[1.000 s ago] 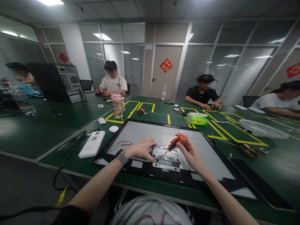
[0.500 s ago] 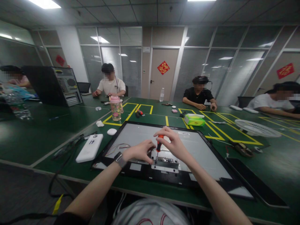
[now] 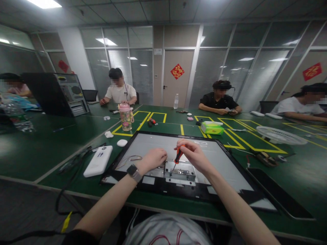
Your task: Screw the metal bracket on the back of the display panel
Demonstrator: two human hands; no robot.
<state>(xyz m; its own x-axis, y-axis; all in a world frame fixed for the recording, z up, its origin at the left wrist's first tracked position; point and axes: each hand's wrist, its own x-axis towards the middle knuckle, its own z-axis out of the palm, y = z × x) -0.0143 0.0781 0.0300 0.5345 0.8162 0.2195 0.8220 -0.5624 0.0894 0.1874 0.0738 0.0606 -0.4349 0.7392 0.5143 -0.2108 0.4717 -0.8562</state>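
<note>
A flat display panel (image 3: 219, 165) with a black frame lies on the table before me, its grey back facing up. Near its front edge is a silver metal bracket (image 3: 190, 167). My right hand (image 3: 195, 154) grips an orange and black screwdriver (image 3: 178, 156) by the handle, the shaft slanting down to the bracket's left part. My left hand (image 3: 153, 160), wearing a watch, rests at the bracket's upper left corner. Its fingers are drawn together, and what they hold, if anything, is hidden. Thin wires (image 3: 131, 158) run over the panel to the left of that hand.
On the left are a white power bank (image 3: 98, 161), black cables (image 3: 74, 160) and a white case (image 3: 122, 143). Beyond stand a pink-lidded bottle (image 3: 125, 119) and a computer tower (image 3: 55, 93). A green tissue pack (image 3: 212, 127), a phone-like black slab (image 3: 279, 193) and several people are around the table.
The screwdriver swung upright with its tip lower on the bracket, then tilted again with the tip back up. My left fingers moved from the bracket's left edge to its upper corner and closed together.
</note>
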